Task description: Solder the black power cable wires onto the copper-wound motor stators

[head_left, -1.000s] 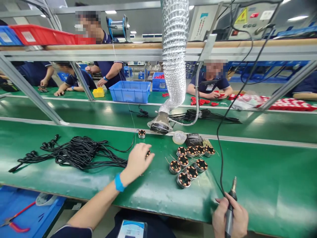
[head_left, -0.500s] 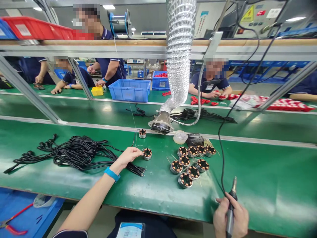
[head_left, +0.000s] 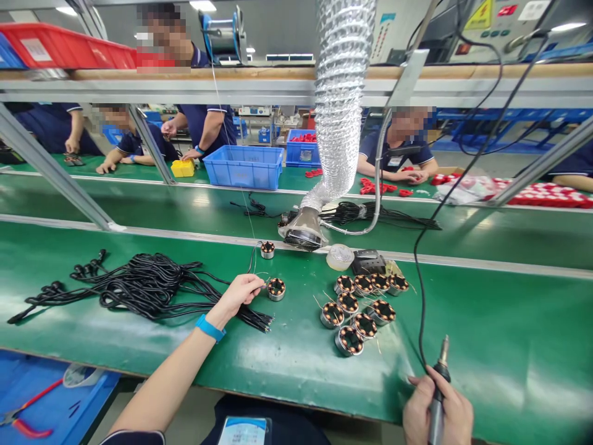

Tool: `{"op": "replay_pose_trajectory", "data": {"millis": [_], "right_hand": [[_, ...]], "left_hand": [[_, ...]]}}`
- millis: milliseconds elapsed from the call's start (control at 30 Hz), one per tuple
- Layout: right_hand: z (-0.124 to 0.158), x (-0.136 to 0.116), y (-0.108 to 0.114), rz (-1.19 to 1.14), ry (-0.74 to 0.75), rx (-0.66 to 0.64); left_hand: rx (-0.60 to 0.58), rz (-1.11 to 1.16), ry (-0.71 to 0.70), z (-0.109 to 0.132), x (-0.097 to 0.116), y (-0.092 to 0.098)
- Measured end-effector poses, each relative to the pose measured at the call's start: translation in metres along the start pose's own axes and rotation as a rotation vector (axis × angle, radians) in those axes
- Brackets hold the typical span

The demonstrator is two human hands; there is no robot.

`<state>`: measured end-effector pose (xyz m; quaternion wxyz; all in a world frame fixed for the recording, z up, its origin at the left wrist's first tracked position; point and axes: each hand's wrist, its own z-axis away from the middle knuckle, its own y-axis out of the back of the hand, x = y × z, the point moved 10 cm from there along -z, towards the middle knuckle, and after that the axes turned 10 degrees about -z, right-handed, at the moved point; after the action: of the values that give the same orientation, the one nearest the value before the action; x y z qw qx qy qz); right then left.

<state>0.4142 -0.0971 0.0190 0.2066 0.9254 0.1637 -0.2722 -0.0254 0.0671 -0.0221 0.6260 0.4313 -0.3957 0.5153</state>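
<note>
My left hand (head_left: 243, 292) is closed in a pinch, its fingertips just left of a small motor stator (head_left: 277, 289) with copper windings. What sits between those fingertips is too small to make out; a thin wire runs close above them. Another stator (head_left: 267, 250) stands a little farther back. At the lower right, my right hand (head_left: 438, 405) is wrapped around a soldering iron (head_left: 440, 383), metal tip pointing up and away from the bench. Several more stators (head_left: 349, 340) with loose wire ends are grouped between my hands.
Black cables (head_left: 143, 287) lie in a bundle at left. A fume duct (head_left: 340, 111) hangs over the bench, near a round translucent container (head_left: 340, 257). Solder wire comes down from a spool (head_left: 222, 38). The iron's cord (head_left: 419, 278) loops at right. Pliers (head_left: 30, 411) lie at lower left. Co-workers sit opposite.
My left fingertips have shifted slightly left, off the stator's edge. My right hand and the soldering iron sit slightly lower and farther right in the view, which has itself shifted a little.
</note>
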Motion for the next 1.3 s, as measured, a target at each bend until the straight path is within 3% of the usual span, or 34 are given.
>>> {"op": "replay_pose_trajectory", "data": {"millis": [133,233,400,467,600,667,833,933,1067,1100,1200,1300], "right_hand": [[0.001,0.001,0.001,-0.002,0.001,0.018],[0.0,-0.002,0.002,-0.01,0.008,0.034],[-0.003,-0.012,0.004,0.006,0.058,0.05],[-0.004,-0.014,0.004,0.005,0.064,0.046],[-0.005,-0.01,0.004,0.007,0.014,0.046],[-0.004,-0.007,0.003,0.011,0.004,0.044],[-0.001,-0.003,0.002,0.01,0.038,0.04],[0.0,-0.004,0.003,0.001,0.035,0.048],[-0.002,-0.009,0.004,-0.005,0.026,0.052],[-0.003,-0.01,0.004,-0.002,0.023,0.05],[-0.005,-0.01,0.002,0.015,-0.001,0.047],[-0.005,-0.003,0.003,0.012,-0.047,0.063]], "left_hand": [[0.197,-0.112,-0.077,0.0,0.009,0.009],[0.268,-0.165,-0.118,0.002,0.014,0.01],[0.195,-0.243,-0.112,-0.003,0.014,0.008],[0.195,-0.303,-0.131,-0.007,0.017,0.015],[0.342,-0.647,-0.381,-0.01,0.049,0.039],[0.298,-0.842,-0.438,-0.014,0.055,0.035],[0.205,-1.127,-0.412,-0.025,0.053,0.018],[0.259,-1.106,-0.428,-0.027,0.061,0.018],[0.509,-0.731,-0.541,-0.009,0.093,0.044],[0.524,-0.632,-0.583,-0.001,0.1,0.046],[0.348,-0.536,-0.648,0.014,0.116,0.02],[0.162,-0.829,-0.706,0.026,0.123,-0.025]]}}
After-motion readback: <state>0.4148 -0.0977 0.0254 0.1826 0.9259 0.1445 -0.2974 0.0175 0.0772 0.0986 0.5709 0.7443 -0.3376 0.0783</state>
